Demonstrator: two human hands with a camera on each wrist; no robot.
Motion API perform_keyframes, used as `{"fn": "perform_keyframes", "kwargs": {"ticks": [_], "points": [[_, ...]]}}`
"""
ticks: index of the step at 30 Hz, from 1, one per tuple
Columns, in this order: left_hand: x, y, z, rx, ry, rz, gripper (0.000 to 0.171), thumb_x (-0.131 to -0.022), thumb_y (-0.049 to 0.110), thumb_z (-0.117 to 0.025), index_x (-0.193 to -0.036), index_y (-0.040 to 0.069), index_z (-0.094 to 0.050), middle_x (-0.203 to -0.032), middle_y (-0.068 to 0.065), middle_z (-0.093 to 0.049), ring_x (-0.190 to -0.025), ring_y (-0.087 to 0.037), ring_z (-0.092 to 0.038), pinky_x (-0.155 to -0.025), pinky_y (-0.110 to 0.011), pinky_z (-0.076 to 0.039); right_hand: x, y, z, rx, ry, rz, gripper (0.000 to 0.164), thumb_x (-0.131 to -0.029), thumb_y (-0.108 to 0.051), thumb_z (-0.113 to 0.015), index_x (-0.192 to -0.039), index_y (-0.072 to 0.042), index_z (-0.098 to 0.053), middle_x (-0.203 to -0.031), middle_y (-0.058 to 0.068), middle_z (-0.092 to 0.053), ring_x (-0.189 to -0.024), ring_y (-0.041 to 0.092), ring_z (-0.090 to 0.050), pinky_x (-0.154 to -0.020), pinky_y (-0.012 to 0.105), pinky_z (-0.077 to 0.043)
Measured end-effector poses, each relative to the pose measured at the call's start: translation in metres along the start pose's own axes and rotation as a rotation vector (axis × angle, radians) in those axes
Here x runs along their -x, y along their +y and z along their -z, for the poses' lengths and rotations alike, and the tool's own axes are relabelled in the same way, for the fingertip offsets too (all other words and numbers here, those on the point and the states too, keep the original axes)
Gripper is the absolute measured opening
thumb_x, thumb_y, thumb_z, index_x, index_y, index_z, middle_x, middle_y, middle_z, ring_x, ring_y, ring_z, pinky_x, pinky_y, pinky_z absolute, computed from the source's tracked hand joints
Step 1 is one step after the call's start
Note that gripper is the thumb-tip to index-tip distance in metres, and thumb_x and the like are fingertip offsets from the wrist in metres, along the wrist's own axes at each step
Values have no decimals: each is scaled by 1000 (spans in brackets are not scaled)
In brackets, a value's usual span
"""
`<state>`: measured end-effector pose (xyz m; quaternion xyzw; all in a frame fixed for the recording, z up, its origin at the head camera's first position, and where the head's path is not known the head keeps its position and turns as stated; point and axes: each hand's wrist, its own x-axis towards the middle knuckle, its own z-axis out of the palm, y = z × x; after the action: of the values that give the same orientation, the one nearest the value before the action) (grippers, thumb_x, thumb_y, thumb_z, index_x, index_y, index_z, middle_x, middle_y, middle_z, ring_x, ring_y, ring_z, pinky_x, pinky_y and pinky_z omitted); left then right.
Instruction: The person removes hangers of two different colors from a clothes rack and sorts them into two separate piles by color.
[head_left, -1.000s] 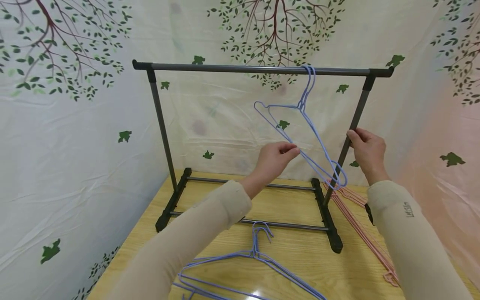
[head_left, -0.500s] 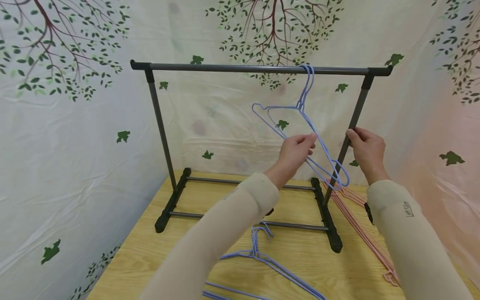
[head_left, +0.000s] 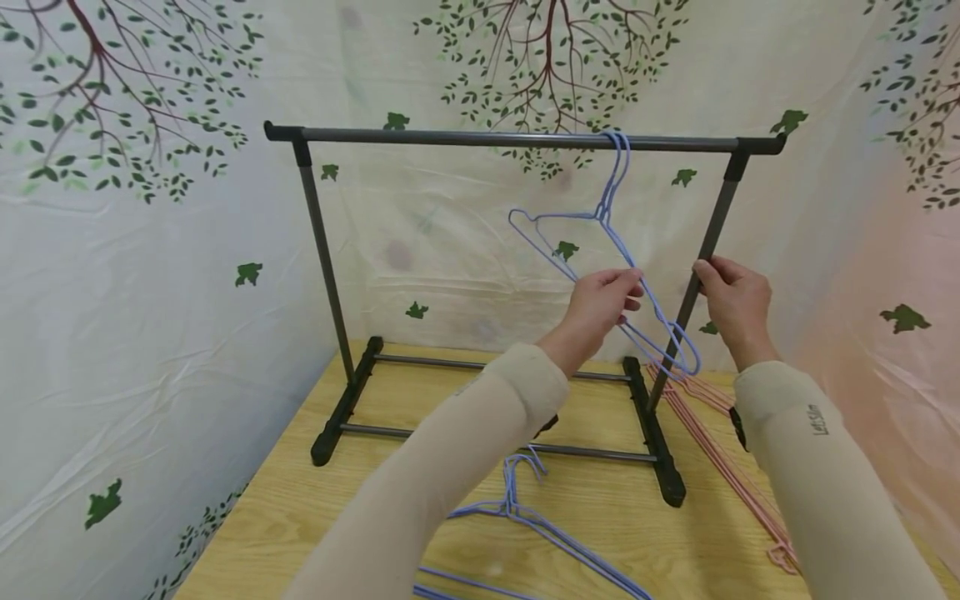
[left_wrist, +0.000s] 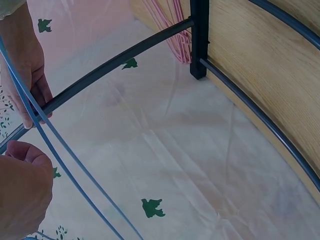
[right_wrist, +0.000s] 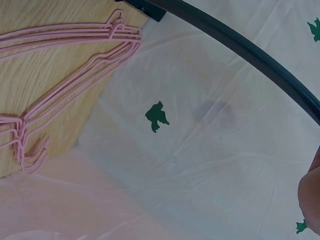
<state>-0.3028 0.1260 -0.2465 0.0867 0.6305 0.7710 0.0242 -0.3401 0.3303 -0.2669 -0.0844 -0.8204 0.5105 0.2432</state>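
Observation:
Two blue wire hangers point(head_left: 567, 216) hang by their hooks from the top rail of a dark metal garment rack point(head_left: 450, 137). My left hand point(head_left: 596, 308) is at their sloping arms, its fingers loosely bent and fingertips overlapping the wire in the head view. The left wrist view shows the blue wires point(left_wrist: 75, 170) running past that hand point(left_wrist: 25, 192), with a gap beside it. My right hand point(head_left: 737, 304) grips the rack's right upright point(head_left: 712, 225) between thumb and fingers. Only part of the right hand point(right_wrist: 311, 195) enters the right wrist view.
Several blue hangers point(head_left: 551, 533) lie on the wooden table point(head_left: 270, 525) before the rack, partly behind my left sleeve. Several pink hangers point(head_left: 723, 454) lie right of the rack's base. A pale cloth point(head_left: 172, 292) printed with leaves surrounds the table.
My left hand has moved right, from the hangers' lower wires to their sloping right arms. The hangers have shifted slightly. My right hand has stayed on the upright.

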Motion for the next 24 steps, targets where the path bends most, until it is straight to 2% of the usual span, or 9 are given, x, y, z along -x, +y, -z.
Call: {"fn": "perform_keyframes", "kwargs": {"ticks": [6,10,16,24], "points": [[-1,-1,-3,52,5,30,15,-98,15,-63,-95,4,-73,-72,1,-64,-64,-11,-59,-57,-23,-43,1,1,0,3,7,5,61,-97,-50,-56,-141,-8,-56,-138,16,-57,-91,-5,-66,-101,39,-47],[0,-1,1,31,-13,11,15,-97,18,-65,-90,6,-71,-72,2,-63,-68,-16,-62,-58,-24,-44,1,1,-1,4,4,5,61,-97,-50,-56,-142,-9,-55,-139,15,-56,-96,-2,-67,-101,39,-47],[4,0,14,-48,-23,-58,18,-95,22,-69,-86,7,-70,-77,-2,-67,-75,-23,-67,-57,-23,-45,0,0,-1,8,-3,-3,63,-97,-52,-55,-144,-10,-54,-141,14,-55,-110,10,-66,-102,41,-45],[7,5,28,-231,10,-162,20,-95,26,-70,-85,9,-71,-77,3,-66,-66,-9,-63,-60,-22,-47,1,0,0,13,-10,-14,65,-97,-55,-53,-145,-11,-52,-143,14,-53,-115,14,-64,-104,43,-44]]}}
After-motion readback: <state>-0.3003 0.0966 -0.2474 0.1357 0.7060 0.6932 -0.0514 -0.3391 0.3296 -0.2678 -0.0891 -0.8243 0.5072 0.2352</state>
